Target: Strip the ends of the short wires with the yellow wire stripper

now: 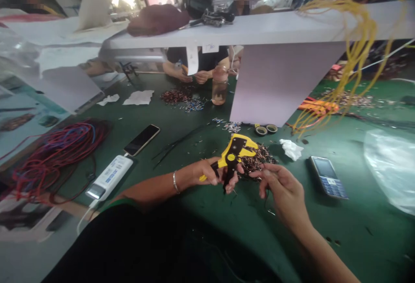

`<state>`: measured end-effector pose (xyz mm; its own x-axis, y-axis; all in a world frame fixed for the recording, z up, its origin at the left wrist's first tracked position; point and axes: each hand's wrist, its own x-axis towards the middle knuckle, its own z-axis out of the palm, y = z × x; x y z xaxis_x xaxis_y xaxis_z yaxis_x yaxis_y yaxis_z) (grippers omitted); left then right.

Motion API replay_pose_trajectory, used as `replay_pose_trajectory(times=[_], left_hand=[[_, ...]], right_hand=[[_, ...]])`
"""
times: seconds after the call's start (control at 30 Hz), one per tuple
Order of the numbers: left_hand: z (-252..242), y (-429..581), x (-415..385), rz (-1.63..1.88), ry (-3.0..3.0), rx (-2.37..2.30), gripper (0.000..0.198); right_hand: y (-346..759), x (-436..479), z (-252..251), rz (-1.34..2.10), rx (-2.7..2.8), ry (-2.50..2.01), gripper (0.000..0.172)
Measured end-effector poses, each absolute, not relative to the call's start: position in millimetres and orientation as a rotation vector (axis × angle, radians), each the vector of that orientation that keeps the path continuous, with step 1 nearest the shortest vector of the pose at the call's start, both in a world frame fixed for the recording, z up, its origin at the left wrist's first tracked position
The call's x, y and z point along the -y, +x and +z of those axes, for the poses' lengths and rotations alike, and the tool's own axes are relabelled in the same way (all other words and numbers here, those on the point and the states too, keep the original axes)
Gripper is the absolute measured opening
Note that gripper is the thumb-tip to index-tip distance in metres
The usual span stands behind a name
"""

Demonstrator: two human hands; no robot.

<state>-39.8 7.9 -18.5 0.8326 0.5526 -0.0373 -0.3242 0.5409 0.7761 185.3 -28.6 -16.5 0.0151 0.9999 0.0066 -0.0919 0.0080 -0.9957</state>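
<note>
The left hand grips the yellow wire stripper by its handles, likely for easy squeezing, just left of the wire pile; the right hand curls its fingers, holding what I cannot tell.

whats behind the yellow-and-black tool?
Part of a heap of small coppery pieces; past the tool, silvery bits. Whatever the tool and left hand cover can't be seen.
</note>
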Motion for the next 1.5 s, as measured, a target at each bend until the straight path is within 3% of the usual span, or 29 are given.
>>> replay_pose_trajectory(times=[0.37,0.93,1.5], left_hand=[[-23.1,-42.6,-13.2,0.501,0.784,-0.258,0.068],[-25.8,-44.8,-14.8,0.542,0.863,-0.291,0.07],[-15.6,-43.1,-13.1,0.566,1.213,-0.496,0.063]], right_hand=[[188.5,31.8,-11.0,0.932,1.261,-1.306,0.013],[184.9,39.8,-2.2,0.792,1.442,-1.353,0.017],[179.4,45.9,6.0,1.177,1.37,-1.303,0.017]])
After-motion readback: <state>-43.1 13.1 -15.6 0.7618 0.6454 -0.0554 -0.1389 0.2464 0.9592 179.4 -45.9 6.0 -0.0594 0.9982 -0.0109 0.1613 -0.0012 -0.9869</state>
